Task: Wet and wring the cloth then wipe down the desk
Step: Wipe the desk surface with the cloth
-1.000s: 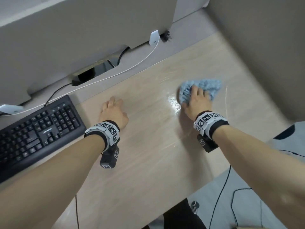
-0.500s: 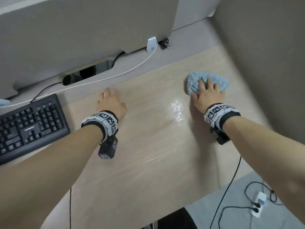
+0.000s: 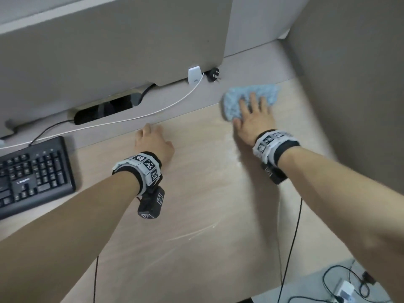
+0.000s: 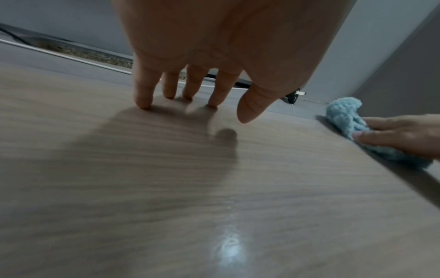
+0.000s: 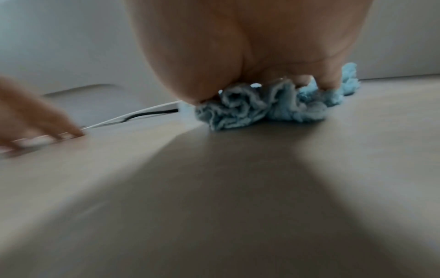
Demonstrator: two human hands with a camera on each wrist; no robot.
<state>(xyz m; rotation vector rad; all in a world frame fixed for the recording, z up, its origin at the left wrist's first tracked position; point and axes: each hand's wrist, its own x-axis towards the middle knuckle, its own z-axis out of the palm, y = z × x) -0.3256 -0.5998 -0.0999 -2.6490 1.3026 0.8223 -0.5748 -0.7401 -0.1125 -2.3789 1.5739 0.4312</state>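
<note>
The right hand (image 3: 253, 121) lies flat with fingers spread, pressing a crumpled light-blue fluffy cloth (image 3: 251, 95) onto the pale wood-grain desk (image 3: 196, 215), up around one o'clock where the wood meets the grey back strip. The left hand (image 3: 153, 143) holds nothing, its fingers loosely extended, fingertips (image 4: 142, 101) touching the desk near eleven o'clock. A black keyboard (image 3: 32, 176) sits at nine o'clock, a thin white cable (image 3: 131, 119) running behind it.
</note>
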